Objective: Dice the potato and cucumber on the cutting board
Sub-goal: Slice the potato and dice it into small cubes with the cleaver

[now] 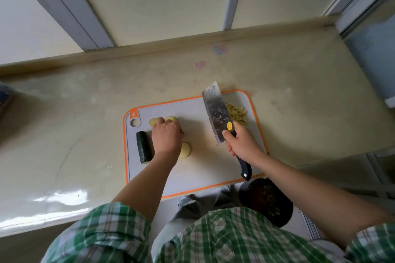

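Note:
A grey cutting board [203, 164] with an orange rim lies on the counter. My left hand [167, 136] reaches over yellow potato slices [168, 119] at the board's left, its fingertips curled onto them. Another potato slice [185, 150] lies beside my wrist. A dark green cucumber piece [144, 147] rests at the board's left edge. My right hand [240, 142] grips the black handle of a cleaver [215, 113], whose blade points away and is lifted over the board. A pile of diced potato [237, 113] sits at the far right corner, beside the blade.
The beige counter [85, 126] meets a wall ledge behind the board. A dark bin [267, 200] with scraps stands on the floor below the board's near right corner. The board's near edge overhangs the counter front.

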Tool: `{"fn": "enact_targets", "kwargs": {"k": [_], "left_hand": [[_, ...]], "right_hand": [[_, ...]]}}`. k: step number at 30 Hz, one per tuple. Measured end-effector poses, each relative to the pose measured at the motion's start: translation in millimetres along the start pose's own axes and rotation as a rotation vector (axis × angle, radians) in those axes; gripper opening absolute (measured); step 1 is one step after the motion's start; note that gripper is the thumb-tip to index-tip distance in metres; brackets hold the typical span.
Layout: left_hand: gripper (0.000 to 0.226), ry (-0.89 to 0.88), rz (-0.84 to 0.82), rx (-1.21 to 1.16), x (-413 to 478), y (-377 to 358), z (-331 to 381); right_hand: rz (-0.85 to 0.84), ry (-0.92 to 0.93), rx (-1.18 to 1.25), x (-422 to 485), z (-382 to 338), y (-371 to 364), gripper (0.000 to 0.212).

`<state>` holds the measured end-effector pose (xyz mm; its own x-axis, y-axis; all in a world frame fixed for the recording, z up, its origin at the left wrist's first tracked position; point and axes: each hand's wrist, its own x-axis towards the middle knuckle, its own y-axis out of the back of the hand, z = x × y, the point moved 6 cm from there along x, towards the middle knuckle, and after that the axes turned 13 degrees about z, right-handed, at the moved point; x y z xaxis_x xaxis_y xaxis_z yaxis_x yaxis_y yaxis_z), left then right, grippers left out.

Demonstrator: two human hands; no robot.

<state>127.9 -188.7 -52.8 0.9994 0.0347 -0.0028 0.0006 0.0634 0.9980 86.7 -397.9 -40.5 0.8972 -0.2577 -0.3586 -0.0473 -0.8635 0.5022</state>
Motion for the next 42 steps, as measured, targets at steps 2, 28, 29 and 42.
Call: {"fn": "enact_targets", "kwargs": {"k": [2, 28, 29, 42], "left_hand": [[0.009, -0.013, -0.005, -0.021, 3.2, -3.3, 0.1], [0.015, 0.032, 0.142, -0.286, 8.5, 11.9, 35.5], [0.017, 0.036, 0.127, -0.251, 3.6, 10.3, 29.2], [0.058, -0.041, -0.067, -0.017, -37.0, 7.0, -7.7]], "right_hand": [[-0.002, -0.012, 0.021, 3.9, 1.0, 3.5, 0.017], [-0.130, 0.179, -0.152, 3.6, 4.5, 5.3, 0.022], [-0.147, 0.211, -0.200, 0.8, 7.2, -1.9, 0.022], [-0.068, 0.112, -0.124, 0.3, 13.0, 11.0, 0.017]]}}
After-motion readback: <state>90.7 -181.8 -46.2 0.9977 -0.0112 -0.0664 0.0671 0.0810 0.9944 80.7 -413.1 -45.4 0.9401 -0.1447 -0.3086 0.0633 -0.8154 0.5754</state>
